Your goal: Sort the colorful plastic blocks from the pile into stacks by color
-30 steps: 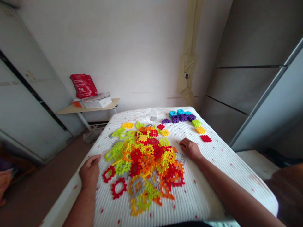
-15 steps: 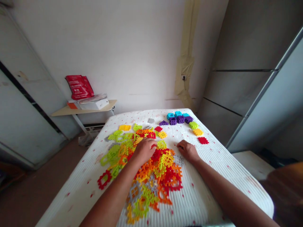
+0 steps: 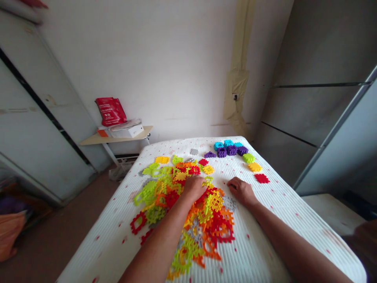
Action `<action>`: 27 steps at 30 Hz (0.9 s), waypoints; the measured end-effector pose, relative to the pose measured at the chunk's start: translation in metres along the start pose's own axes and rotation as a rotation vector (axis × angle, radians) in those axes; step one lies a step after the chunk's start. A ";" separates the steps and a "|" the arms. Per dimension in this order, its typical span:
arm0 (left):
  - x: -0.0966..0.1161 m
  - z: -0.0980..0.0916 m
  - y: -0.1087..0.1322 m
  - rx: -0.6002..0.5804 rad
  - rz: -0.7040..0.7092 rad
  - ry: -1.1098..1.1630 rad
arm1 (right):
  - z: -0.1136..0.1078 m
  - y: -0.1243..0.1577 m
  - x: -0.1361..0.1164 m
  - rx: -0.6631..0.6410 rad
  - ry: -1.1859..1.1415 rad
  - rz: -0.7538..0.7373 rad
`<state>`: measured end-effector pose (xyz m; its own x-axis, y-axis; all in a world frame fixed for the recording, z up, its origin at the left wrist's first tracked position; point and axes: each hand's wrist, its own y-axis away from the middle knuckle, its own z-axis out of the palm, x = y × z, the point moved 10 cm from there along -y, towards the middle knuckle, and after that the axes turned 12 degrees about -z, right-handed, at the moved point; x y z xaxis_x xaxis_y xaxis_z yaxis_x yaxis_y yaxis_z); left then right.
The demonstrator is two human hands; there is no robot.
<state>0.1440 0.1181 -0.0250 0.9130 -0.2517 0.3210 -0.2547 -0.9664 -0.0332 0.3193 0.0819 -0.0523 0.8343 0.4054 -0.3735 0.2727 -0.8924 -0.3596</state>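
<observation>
L hand (image 3: 193, 188) is lowered onto the pile of interlocking plastic waffle blocks (image 3: 216, 224), w/ fingers curled down among the pcs; a grasp can't be confirmed, as the fingertips are hidden behind the back of the hand. R hand (image 3: 241, 191) is laid relaxed on the white quilted mattress (image 3: 266, 239), nothing seen held, w/ a grey block (image 3: 229, 203) just beside the fingers. Pile is spread across mid-mattress, red, orange, yellow, lime & grey pcs tangled together. Pcs are judged light, stiff but slightly flexible, w/ grid slots that snag, so a pull on one may drag neighbours; each is best taken by an outer edge, pinched at the rim. Stacked purple & blue blocks (image 3: 231, 150) are set near the far edge, w/ lime, yellow & red pcs lined up beside them. No container is seen on the mattress. A red paper bag (image 3: 110, 112) is stood behind a white box (image 3: 126, 131) on a wall shelf (image 3: 88, 139), contents not visible; an orange plastic bag (image 3: 8, 239) is seen on the floor at far L, contents unclear.
</observation>
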 end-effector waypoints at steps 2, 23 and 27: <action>-0.002 0.001 -0.001 0.029 -0.011 -0.003 | -0.001 0.000 -0.001 0.006 0.007 -0.003; -0.012 -0.004 -0.003 0.164 -0.047 0.169 | 0.003 0.002 -0.003 0.009 0.081 -0.030; -0.015 -0.012 0.000 0.216 -0.038 0.251 | 0.003 0.002 -0.002 0.002 0.082 -0.022</action>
<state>0.1266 0.1222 -0.0188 0.8066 -0.2207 0.5484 -0.1238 -0.9702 -0.2083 0.3164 0.0799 -0.0549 0.8644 0.4073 -0.2946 0.2905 -0.8831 -0.3685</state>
